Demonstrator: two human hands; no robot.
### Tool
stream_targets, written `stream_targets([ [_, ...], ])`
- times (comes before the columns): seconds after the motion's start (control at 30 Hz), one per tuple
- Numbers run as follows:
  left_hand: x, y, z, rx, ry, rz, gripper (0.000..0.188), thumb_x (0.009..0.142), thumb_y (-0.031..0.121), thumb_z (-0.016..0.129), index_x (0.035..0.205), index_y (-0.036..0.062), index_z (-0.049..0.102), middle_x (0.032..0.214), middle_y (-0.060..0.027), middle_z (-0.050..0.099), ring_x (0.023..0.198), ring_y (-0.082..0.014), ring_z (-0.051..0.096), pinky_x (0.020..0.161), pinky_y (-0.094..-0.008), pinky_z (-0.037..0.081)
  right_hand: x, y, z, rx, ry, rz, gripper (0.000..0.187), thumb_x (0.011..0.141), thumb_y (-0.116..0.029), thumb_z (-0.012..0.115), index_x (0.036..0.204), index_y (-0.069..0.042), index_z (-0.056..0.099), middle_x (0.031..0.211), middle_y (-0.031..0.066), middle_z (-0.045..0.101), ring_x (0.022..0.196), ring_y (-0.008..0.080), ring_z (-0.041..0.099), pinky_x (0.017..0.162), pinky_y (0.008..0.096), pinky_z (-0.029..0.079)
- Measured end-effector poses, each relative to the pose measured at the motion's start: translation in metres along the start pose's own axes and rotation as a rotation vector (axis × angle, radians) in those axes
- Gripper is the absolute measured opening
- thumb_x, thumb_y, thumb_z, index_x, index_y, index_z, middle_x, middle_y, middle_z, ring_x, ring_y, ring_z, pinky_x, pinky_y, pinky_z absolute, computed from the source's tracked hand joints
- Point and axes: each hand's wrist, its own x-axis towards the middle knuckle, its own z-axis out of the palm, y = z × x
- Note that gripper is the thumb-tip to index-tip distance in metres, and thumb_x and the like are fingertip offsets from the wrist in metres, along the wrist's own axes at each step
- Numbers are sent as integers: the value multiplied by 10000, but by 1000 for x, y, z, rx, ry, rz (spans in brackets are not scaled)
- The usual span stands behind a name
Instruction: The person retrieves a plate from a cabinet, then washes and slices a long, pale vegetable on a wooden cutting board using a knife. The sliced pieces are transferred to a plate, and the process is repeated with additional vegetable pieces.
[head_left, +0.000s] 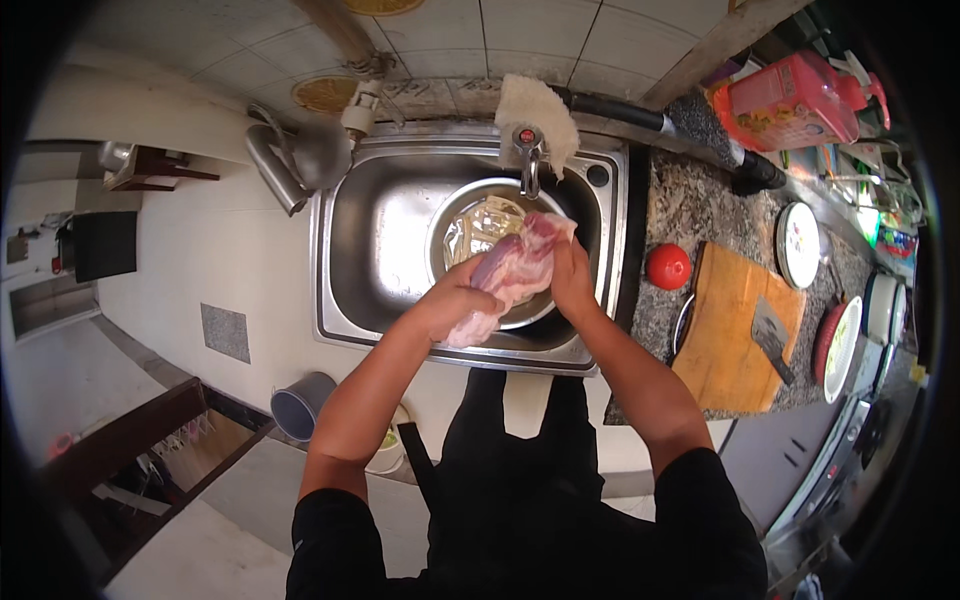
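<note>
Left hand (452,302) and right hand (572,278) both have a grip on a slab of raw meat (515,268) over the metal bowl (433,240) in the sink (375,235), left one partly hidden beneath it, and honestly I can't identify the pale stuff (488,222) it's half covering.

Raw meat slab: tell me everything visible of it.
The raw meat slab is long, thick and uneven, pink-red flesh with pale, fatty-looking parts. It slants over the metal bowl in the sink, lower-left end toward the person, upper-right end near the faucet. The left grip and right grip hold it.
</note>
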Motion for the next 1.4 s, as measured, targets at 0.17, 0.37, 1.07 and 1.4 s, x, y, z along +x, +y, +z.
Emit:
stream_targets([
  [0.17, 34, -30, -51, -141, -112, -34, 757, 715, -91, 652, 1413, 67, 405, 1221, -87, 590, 1075, -203, 603, 876, -332, 511, 8, 25, 27, 590, 324, 384, 403, 994, -243, 401, 1250, 40, 529, 1198, 138, 605, 1072, 235, 611, 930, 349, 484],
  [0.37, 106, -73, -93, 575, 166, 162, 823, 764, -32, 658, 1490, 68, 284, 1266, -136, 581, 1109, -242, 605, 925, -317, 493, 5, 71, 27, 546, 234, 523, 439, 978, -208, 440, 1393, -66, 421, 1246, 104, 556, 1073, 221, 578, 961, 382, 460],
  [1.07, 191, -58, -84, 1436, 266, -12, 516, 760, 333, 731, 1180, 53, 626, 1066, -200, 674, 1010, -344, 646, 883, -413, 495, -162, 20, -32, 174, 158, 198, 293, 959, -102, 586, 1234, 0, 570, 1103, 67, 657, 1010, 128, 607, 894, 264, 481],
  [1.4, 197, -82, -62, 1839, 483, 134, 589, 795, 181, 679, 1342, 67, 492, 1145, -134, 604, 1108, -331, 561, 903, -412, 486, -213, 29, -55, 174, 174, 267, 243, 976, -69, 549, 1205, 11, 567, 1131, 68, 645, 1039, 147, 607, 934, 276, 460],
])
